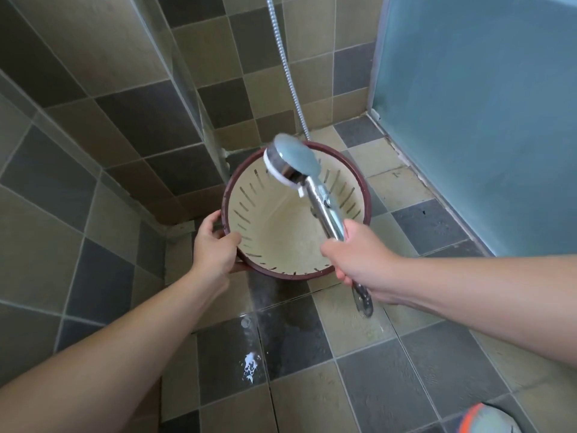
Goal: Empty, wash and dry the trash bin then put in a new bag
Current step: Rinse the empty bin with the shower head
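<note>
A round trash bin [274, 226] with a dark red rim and a cream, slotted inside stands on the tiled shower floor, tilted a little toward me. It holds no bag and no rubbish. My left hand [215, 245] grips its near left rim, thumb inside. My right hand [362, 260] grips the chrome handle of a shower head [293, 164], which hangs over the bin's far side with its face turned down into the bin. No water jet is plainly visible.
A metal hose [285, 67] runs up the tiled wall behind the bin. A frosted glass panel [474, 120] closes the right side and a tiled wall the left. The floor in front of the bin is wet, with a white patch [251, 365]. A shoe tip [490, 418] shows at the bottom right.
</note>
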